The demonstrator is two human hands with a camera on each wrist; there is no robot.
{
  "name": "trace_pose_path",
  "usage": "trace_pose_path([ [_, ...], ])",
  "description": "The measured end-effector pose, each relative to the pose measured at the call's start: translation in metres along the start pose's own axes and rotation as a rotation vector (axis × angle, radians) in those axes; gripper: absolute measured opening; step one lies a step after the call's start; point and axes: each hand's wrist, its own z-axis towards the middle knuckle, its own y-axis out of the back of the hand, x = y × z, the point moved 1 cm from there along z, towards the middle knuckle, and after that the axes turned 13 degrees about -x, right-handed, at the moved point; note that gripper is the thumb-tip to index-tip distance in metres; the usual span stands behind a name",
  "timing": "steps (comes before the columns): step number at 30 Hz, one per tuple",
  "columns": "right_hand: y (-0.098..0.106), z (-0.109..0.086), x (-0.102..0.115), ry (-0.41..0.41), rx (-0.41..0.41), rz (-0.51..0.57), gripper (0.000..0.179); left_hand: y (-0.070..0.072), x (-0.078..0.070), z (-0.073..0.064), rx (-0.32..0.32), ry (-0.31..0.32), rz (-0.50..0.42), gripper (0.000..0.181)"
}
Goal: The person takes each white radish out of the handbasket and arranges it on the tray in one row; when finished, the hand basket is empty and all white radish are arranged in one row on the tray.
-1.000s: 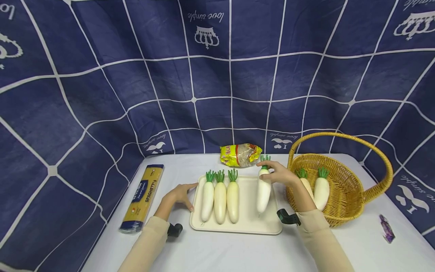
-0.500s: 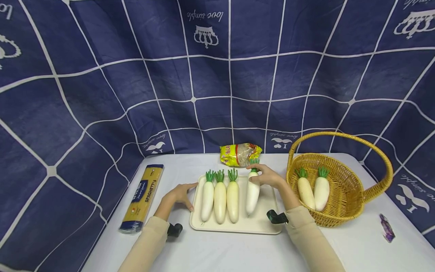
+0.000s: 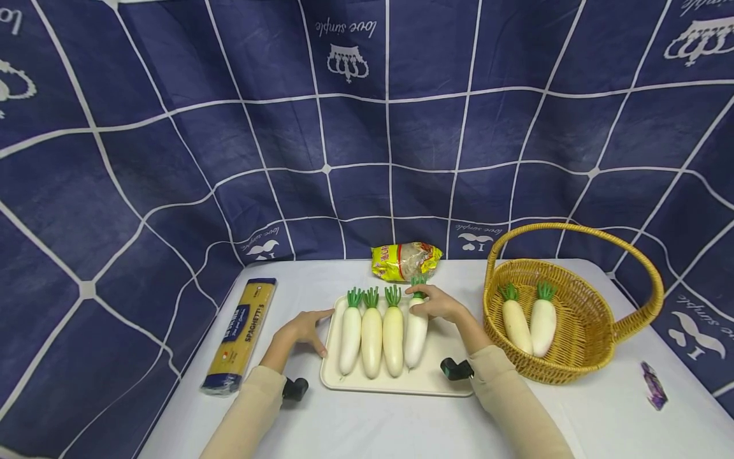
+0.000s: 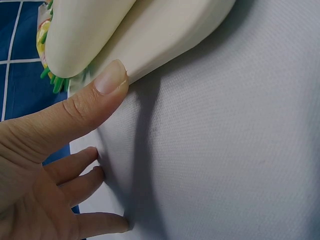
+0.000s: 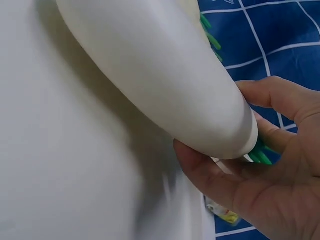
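Note:
My right hand (image 3: 438,304) grips a white radish (image 3: 415,338) near its green leafy top. In the right wrist view the thumb and fingers hold the upper end of that radish (image 5: 165,75), tilted over the tray. Three more radishes (image 3: 371,341) lie side by side on the cream tray (image 3: 395,386), left of the held one. At the tray's left edge is my left hand (image 3: 301,328), its fingers spread. The left wrist view shows the left thumb (image 4: 95,100) touching the tray rim, with the other fingers near the tablecloth.
Right of the tray stands a wicker basket (image 3: 585,319) with a tall handle and two radishes (image 3: 543,326) inside. A spaghetti pack (image 3: 241,335) lies at the left, a yellow food bag (image 3: 404,261) behind the tray. A small purple wrapper (image 3: 654,386) is at far right.
My right hand has moved left over the tray with the radish, bringing it close beside the row of three. The left hand has stayed at the tray's edge.

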Motion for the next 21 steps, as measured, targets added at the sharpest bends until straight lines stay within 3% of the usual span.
trace_pose_path([
  [4, -0.006, 0.0, 0.0, -0.002, -0.015, -0.03, 0.053, 0.0, 0.001, -0.001, 0.002, -0.024, 0.013, 0.111],
  [13, -0.012, 0.002, -0.006, 0.044, -0.056, -0.093, 0.048, 0.0, -0.004, -0.003, -0.005, 0.01, 0.011, 0.106],
  [21, -0.009, -0.004, -0.004, 0.008, -0.03, -0.038, 0.053, -0.002, -0.001, 0.0, -0.006, 0.007, 0.018, 0.106],
])
